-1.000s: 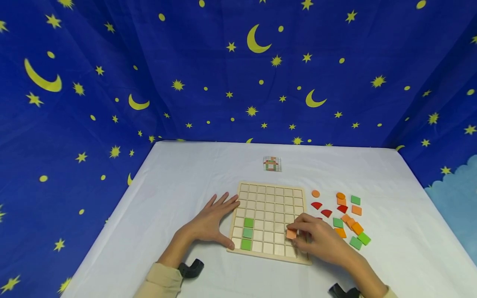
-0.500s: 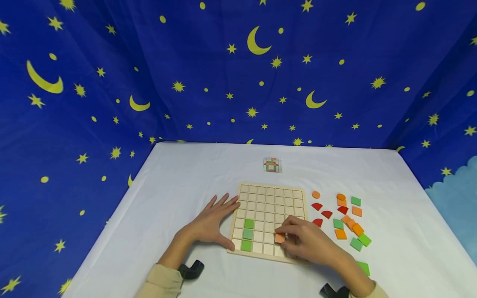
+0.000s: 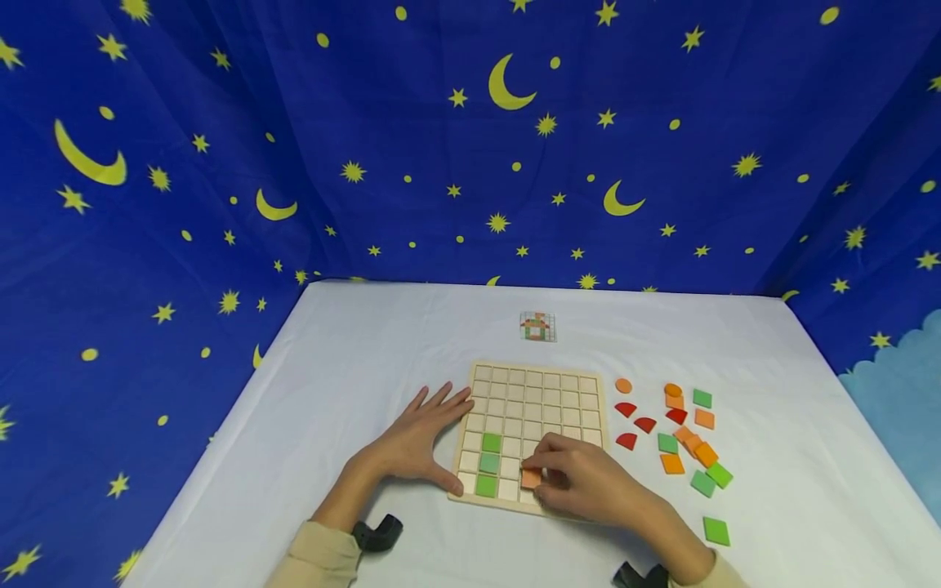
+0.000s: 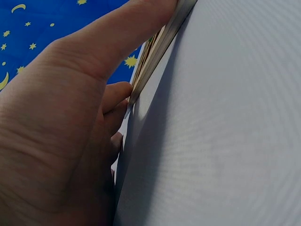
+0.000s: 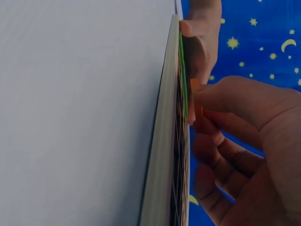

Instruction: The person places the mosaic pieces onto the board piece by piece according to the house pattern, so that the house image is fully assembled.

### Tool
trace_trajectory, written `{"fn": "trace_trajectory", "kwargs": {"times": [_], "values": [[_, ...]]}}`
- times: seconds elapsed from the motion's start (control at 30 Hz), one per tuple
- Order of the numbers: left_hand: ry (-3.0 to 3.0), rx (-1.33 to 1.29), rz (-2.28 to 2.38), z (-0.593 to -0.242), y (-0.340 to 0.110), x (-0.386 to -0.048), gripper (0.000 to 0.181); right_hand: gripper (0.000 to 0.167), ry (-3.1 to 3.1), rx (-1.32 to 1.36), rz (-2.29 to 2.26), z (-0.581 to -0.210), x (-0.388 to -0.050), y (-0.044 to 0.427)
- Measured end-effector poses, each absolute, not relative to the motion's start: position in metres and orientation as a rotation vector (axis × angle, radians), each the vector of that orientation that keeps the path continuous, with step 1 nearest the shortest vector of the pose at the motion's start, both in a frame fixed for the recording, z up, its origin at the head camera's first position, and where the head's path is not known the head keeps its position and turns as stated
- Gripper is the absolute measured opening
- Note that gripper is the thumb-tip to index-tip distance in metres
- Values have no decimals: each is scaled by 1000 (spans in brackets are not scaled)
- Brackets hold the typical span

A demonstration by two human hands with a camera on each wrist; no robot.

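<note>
A wooden grid board (image 3: 525, 380) lies on the white table. In its second column from the left sit a light green tile (image 3: 491, 443), a darker green tile (image 3: 488, 463) and another light green tile (image 3: 486, 486). My left hand (image 3: 412, 441) rests with spread fingers against the board's left edge, its thumb near the lower left corner. Between thumb and fingertips my right hand (image 3: 588, 482) pinches an orange square tile (image 3: 531, 478) over the lower middle of the board. In the right wrist view the orange tile (image 5: 196, 99) is held just above the board's surface.
Right of the board lie several loose pieces: red quarter circles (image 3: 644, 425), an orange disc (image 3: 623, 385), orange squares (image 3: 672, 464) and green squares (image 3: 703, 483). One light green square (image 3: 716, 531) lies nearer the front. A small pattern card (image 3: 538, 326) lies behind the board.
My right hand has moved left across the board with the orange tile, from its right-hand columns to the lower middle. The left hand has stayed in place.
</note>
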State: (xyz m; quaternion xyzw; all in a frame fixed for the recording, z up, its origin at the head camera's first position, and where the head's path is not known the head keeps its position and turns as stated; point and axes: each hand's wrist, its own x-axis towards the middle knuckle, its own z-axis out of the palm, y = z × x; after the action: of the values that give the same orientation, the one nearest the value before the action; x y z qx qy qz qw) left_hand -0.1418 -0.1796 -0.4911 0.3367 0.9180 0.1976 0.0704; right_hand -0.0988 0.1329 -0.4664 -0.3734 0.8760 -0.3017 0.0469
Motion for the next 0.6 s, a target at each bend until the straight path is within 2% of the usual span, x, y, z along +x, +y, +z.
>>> {"fn": "trace_trajectory", "kwargs": {"times": [0.6], "values": [[2779,1041,593,-491,-180,-141,127,24,2640,-1326,-892,-475,-98,117]]}}
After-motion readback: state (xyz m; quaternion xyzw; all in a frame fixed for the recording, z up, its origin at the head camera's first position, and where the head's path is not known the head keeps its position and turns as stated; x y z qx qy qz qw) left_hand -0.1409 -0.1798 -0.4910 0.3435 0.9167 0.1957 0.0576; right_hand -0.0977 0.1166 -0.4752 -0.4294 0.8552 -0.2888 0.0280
